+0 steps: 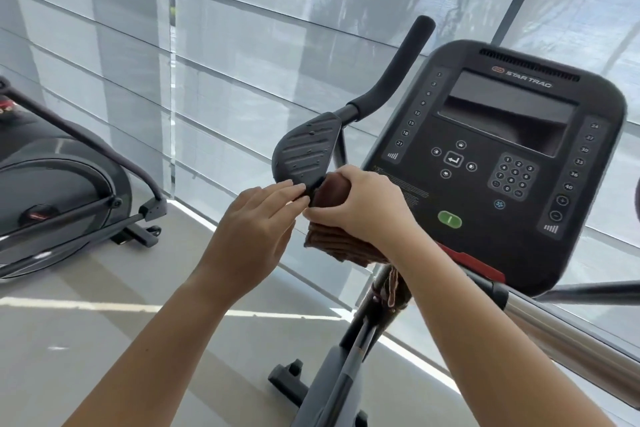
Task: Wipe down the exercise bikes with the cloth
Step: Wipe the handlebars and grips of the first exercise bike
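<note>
The exercise bike's black console point(491, 163) fills the right half of the head view, with a dark screen, keypad and a green button. To its left a ribbed black elbow pad point(306, 149) carries water drops, and a curved black handlebar point(398, 69) rises behind it. My right hand point(360, 204) is shut on a folded brown cloth point(332, 243), pressing it against the pad's lower right edge. My left hand point(256, 225) has its fingertips on the pad's lower edge, fingers extended. Part of the cloth hangs down behind my right wrist.
Another machine with a dark flywheel housing point(52, 204) stands at the left on the pale floor point(104, 340). Window blinds point(242, 28) run close behind both machines. The bike's frame post point(349, 374) and a chrome bar point(561, 329) lie below my right arm.
</note>
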Motion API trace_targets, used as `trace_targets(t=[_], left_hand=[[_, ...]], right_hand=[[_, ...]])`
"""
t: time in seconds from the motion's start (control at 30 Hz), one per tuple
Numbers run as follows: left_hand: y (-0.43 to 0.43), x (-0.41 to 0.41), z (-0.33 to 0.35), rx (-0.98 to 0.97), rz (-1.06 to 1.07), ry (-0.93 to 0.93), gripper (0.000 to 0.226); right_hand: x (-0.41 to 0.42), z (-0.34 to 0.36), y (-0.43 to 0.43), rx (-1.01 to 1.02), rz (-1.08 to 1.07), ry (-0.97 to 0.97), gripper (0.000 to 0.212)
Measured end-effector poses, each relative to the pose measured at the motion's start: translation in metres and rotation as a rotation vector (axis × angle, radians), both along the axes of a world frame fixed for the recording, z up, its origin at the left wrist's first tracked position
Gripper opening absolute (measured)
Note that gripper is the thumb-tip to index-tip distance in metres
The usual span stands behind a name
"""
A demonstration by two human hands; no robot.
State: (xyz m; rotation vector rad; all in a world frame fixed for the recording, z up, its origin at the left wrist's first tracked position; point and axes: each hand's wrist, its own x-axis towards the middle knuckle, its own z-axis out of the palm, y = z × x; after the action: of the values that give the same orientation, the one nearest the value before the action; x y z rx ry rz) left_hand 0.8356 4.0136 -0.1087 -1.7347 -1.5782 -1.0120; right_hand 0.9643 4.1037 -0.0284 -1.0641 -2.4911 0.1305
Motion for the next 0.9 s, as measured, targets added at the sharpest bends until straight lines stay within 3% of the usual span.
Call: trace_targets(t=[0.07,0.2,0.33,0.4,0.43,0.53,0.57,0.63,0.77,0.83,0.9], left_hand=[[-0.001,-0.005,0.0,0.011,0.027,-0.034,0.031],[0.002,-0.007,0.002,0.021,0.036,-0.043,0.028],[-0.001,-0.005,0.0,-0.004,0.031,-0.064,0.027],[-0.004,-0.004,-0.002,-0.02,0.028,-0.065,0.028],[-0.005,-0.003,-0.002,-0.027,0.03,-0.066,0.029],[-0.008,0.002,0.0,-0.041,0.035,-0.077,0.029],[-0.008,0.004,0.001,-0.044,0.032,-0.083,0.029],[-0.006,0.01,0.003,-0.044,0.029,-0.095,0.028],[-0.002,0.024,0.004,-0.028,0.013,-0.105,0.028],[-0.004,0.031,0.002,-0.04,0.0,-0.103,0.027],[-0.007,0.036,0.001,-0.061,-0.008,-0.103,0.031]], right_hand=[[-0.005,-0.004,0.0,0.048,-0.03,0.025,0.056],[-0.016,-0.039,-0.017,0.583,-0.231,-0.043,0.068],[-0.011,-0.046,-0.022,0.848,-0.271,-0.104,0.073],[0.0,-0.041,-0.018,0.794,-0.188,-0.137,0.074],[0.007,-0.031,-0.013,0.622,-0.122,-0.136,0.071],[0.027,0.013,0.005,-0.179,-0.015,-0.062,0.057],[0.03,0.017,0.008,-0.254,-0.014,-0.023,0.056],[0.032,0.005,0.003,-0.087,-0.026,0.004,0.055],[0.038,-0.046,-0.019,0.769,-0.147,-0.075,0.067],[0.044,-0.046,-0.021,0.834,-0.123,-0.086,0.07],[0.048,-0.03,-0.017,0.565,-0.046,-0.059,0.071]])
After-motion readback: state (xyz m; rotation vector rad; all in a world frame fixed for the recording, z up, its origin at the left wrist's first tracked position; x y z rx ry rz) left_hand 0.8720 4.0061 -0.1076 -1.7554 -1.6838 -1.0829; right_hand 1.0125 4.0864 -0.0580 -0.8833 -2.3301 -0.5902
